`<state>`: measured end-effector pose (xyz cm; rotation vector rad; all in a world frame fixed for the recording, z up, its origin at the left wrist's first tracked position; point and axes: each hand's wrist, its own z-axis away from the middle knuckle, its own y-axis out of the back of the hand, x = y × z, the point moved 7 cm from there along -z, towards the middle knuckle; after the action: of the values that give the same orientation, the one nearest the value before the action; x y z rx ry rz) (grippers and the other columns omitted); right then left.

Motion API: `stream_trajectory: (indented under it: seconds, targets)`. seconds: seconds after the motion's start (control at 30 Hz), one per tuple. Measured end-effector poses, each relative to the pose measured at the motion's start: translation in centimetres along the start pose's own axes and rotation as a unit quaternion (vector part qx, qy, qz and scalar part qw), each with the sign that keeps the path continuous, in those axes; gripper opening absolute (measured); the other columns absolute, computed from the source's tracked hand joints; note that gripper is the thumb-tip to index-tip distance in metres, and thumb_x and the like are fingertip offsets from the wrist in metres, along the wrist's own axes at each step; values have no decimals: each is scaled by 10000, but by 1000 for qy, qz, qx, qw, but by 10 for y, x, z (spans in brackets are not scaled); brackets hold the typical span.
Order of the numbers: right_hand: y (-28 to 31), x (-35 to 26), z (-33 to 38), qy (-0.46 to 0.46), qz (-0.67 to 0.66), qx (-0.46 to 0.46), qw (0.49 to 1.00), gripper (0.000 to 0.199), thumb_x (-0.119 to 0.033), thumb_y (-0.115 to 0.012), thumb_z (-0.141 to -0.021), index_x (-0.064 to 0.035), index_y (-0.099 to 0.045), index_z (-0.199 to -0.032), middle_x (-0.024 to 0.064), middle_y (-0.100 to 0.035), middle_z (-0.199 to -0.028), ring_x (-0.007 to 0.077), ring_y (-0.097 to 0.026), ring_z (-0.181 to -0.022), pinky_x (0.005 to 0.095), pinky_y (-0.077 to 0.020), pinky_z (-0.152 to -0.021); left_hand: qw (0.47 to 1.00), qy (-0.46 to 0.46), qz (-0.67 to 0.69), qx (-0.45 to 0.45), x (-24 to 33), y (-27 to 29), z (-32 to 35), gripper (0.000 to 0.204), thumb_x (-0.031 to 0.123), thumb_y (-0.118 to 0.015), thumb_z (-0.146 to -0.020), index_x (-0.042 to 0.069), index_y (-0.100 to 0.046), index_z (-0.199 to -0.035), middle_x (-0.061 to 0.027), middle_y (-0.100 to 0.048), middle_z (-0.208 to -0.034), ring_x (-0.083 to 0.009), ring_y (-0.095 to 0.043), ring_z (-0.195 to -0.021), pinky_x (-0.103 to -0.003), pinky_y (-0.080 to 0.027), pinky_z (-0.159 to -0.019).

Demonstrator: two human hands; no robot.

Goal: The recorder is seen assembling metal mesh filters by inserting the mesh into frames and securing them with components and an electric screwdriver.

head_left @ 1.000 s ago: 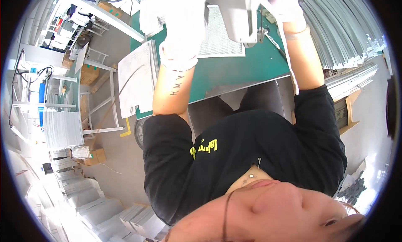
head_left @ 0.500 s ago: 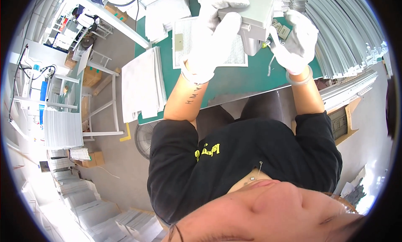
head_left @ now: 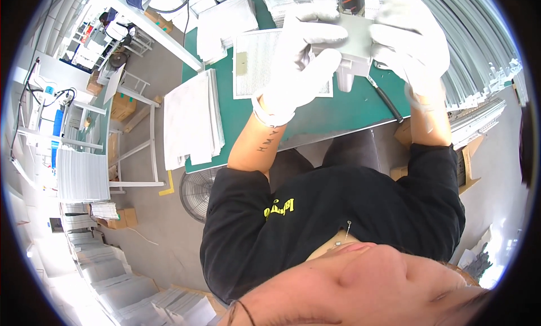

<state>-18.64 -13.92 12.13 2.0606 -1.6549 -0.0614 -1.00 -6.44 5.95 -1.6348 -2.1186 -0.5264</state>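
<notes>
A grey plastic box is held over the green table by my white-gloved left hand, its thumb and fingers gripping the left side. My right hand, gloved too, has its fingers curled against the box's right edge; its thumb is hidden. From the underside of the box a grey spout-like part sticks out. Beneath my left hand lies a framed white mesh panel, partly covered. A thin tool with a dark handle lies by the table's front edge, below the box.
White sheets are stacked on the table at the left. Many pale panels stand packed at the right. A black object with orange stripes is beyond the box. A floor fan stands below the table's left corner.
My right hand has moved up and over to the box's right edge. The box has shifted slightly down and right with my left hand. The dark-handled tool has come into view.
</notes>
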Motion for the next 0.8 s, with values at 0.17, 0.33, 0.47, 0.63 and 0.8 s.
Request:
stream_trajectory:
  seconds: [0.17, 0.33, 0.47, 0.63, 0.8]
  targets:
    - [-44, 38, -50, 109, -250, 26, 962, 491, -138, -897, -734, -43, -707, -1176, 112, -676, -1021, 321, -649, -908, 392, -516, -821, 998, -50, -40, -28, 2, -12, 3, 323, 45, -696, -886, 31, -646, -1204, -153, -501, -1343, -238, -538, -1186, -369, -457, -997]
    - [-35, 10, -67, -102, -60, -137, 983, 596, -236, -883, -759, -62, -662, -1284, 134, -596, -1176, 332, -573, -1072, 421, -459, -941, 993, 82, -39, 70, -25, -4, 33, 484, 12, -696, -827, 15, -533, -1282, -175, -491, -1331, -274, -516, -1194, -404, -431, -1018]
    - [-28, -4, -59, -94, 52, -100, 989, 591, -183, -841, -741, -74, -660, -1293, 133, -580, -1226, 312, -549, -1113, 433, -423, -983, 989, 110, -21, 95, -38, -11, 48, 546, -5, -679, -821, 29, -455, -1318, -173, -471, -1339, -263, -505, -1190, -402, -419, -1049]
    - [-31, -22, -50, -21, 96, -133, 986, 480, -138, -786, -698, -79, -717, -1170, 126, -610, -1211, 287, -567, -1108, 406, -438, -951, 994, 79, -10, 78, -28, -10, 51, 563, 13, -720, -806, 67, -435, -1289, -190, -454, -1372, -267, -505, -1211, -419, -433, -1050]
    - [-21, -13, -8, -23, 29, 73, 997, 214, 52, -669, -832, 25, -713, -1040, 172, -706, -1035, 348, -665, -993, 417, -539, -896, 984, -114, -128, 44, -5, -29, 36, 732, 119, -889, -715, 75, -432, -1285, -223, -466, -1373, -308, -529, -1219, -440, -467, -1034]
